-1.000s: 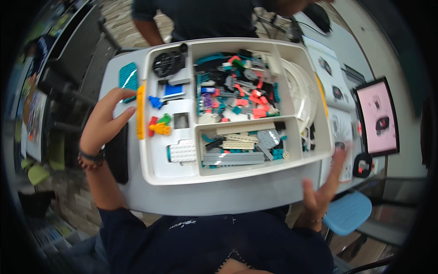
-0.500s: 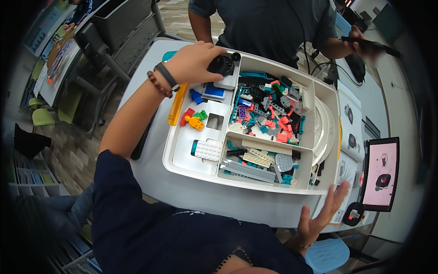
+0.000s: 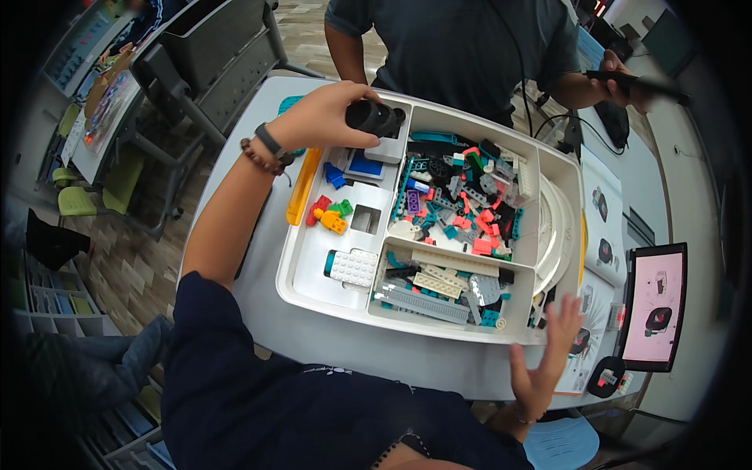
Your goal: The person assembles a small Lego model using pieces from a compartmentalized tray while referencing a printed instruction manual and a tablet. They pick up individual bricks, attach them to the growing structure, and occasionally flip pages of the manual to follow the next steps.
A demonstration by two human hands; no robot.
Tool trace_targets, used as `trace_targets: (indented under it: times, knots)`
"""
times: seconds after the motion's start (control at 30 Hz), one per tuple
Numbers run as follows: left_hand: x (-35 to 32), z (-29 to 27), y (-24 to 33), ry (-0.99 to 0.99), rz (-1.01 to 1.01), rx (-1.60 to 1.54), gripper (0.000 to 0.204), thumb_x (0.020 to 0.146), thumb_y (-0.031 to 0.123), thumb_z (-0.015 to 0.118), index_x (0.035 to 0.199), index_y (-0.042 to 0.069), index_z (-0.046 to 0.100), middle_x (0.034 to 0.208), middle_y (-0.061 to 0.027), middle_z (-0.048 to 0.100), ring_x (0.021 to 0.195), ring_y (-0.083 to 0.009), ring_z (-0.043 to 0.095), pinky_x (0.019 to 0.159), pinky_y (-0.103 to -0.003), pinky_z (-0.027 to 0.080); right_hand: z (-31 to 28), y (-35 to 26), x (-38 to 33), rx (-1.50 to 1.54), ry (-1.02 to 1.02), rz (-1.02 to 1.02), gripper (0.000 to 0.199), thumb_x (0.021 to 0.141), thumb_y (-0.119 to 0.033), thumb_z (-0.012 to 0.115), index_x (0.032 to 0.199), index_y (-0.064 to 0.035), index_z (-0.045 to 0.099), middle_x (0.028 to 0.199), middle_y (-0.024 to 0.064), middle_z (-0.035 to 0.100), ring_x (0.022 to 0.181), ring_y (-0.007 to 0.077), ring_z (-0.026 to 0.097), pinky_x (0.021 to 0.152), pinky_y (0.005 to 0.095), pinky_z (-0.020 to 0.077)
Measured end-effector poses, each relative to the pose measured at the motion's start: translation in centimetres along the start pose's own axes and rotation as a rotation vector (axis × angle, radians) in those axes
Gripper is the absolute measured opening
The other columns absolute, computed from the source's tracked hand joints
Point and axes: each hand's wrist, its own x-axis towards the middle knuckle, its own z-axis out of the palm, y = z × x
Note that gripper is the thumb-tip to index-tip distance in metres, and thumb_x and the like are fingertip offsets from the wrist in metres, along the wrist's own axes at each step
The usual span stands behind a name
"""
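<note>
My left hand reaches across to the far left corner of the white tray, where the black wheels sit. They form a short row whose long axis runs roughly left to right, and my hand comes at its left end: thumb on the side nearer me, fingers curled over the far side. The wheels lie in that gap, but I cannot tell whether I am pinching them or only cupping around them. My thumb tip is just beside the pale grey block on the near side of the wheels.

My right hand is well apart from the wheels, across the tray by its near right corner. Its fingers are spread and pointing away from me, and I see nothing in its grasp. It is nearer the white curved pieces and the booklet than anything on the left.

So my left hand is clearly the nearer one. Below its wrist, toward me, lie the blue figure and the yellow figure, then the white studded brick. The loose bricks fill the middle section, to the right of the wheels.
</note>
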Motion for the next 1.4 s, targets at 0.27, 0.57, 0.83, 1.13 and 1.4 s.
trace_targets:
  times: [0.27, 0.57, 0.83, 1.13, 1.4]
  knots:
    - [-4.0, -4.3, 0.3, 0.257, -0.136, -0.255, 0.071, 0.067, 0.048, 0.077, 0.120, 0.005, 0.059, 0.106, -0.0113, 0.062, 0.089, -0.0184, 0.056, 0.077, -0.028, 0.048, 0.3, 1.4, 0.0, 0.244, 0.334, -0.021, 0.058, 0.080, -0.023, 0.060, 0.131, -0.0006, 0.045, 0.142, 0.0260, 0.038, 0.136, 0.0419, 0.029, 0.110, 0.0581, 0.0135]
    - [-6.4, -5.8, 2.8, 0.410, -0.098, -0.539, 0.063, 0.071, 0.039, 0.080, 0.117, 0.003, 0.058, 0.099, -0.0071, 0.060, 0.090, -0.0125, 0.057, 0.074, -0.026, 0.049, -1.3, 0.1, 3.9, 0.116, -0.013, -0.185, 0.056, 0.071, -0.014, 0.067, 0.123, -0.0008, 0.053, 0.127, 0.0202, 0.054, 0.123, 0.0416, 0.046, 0.106, 0.0609, 0.0221]
    - [-9.5, -8.4, 3.9, 0.555, -0.123, -0.563, 0.064, 0.073, 0.037, 0.079, 0.121, 0.002, 0.054, 0.098, -0.0058, 0.061, 0.082, -0.0090, 0.062, 0.068, -0.020, 0.050, -0.2, -5.5, 17.2, 0.129, -0.240, -0.611, 0.040, 0.068, -0.005, 0.068, 0.108, -0.0070, 0.063, 0.105, 0.0120, 0.063, 0.097, 0.0308, 0.058, 0.085, 0.0420, 0.0439]
    - [-9.8, -9.7, 4.1, 0.553, -0.053, -0.517, 0.086, 0.069, 0.058, 0.071, 0.128, -0.001, 0.050, 0.112, -0.0192, 0.062, 0.110, -0.0226, 0.060, 0.099, -0.033, 0.043, 13.1, -9.7, 31.9, -0.371, -0.333, -0.677, 0.008, 0.070, -0.015, 0.068, 0.075, -0.0101, 0.071, 0.079, 0.0066, 0.064, 0.082, 0.0250, 0.063, 0.072, 0.0378, 0.0457]
    - [-9.2, -9.2, 4.3, 0.505, -0.080, -0.549, 0.072, 0.073, 0.047, 0.072, 0.126, 0.002, 0.053, 0.108, -0.0129, 0.064, 0.098, -0.0166, 0.062, 0.087, -0.026, 0.047, 14.6, -13.2, 31.3, -0.687, -0.544, -0.540, 0.013, 0.068, -0.013, 0.071, 0.081, -0.0132, 0.073, 0.079, 0.0078, 0.070, 0.077, 0.0206, 0.068, 0.075, 0.0353, 0.0390]
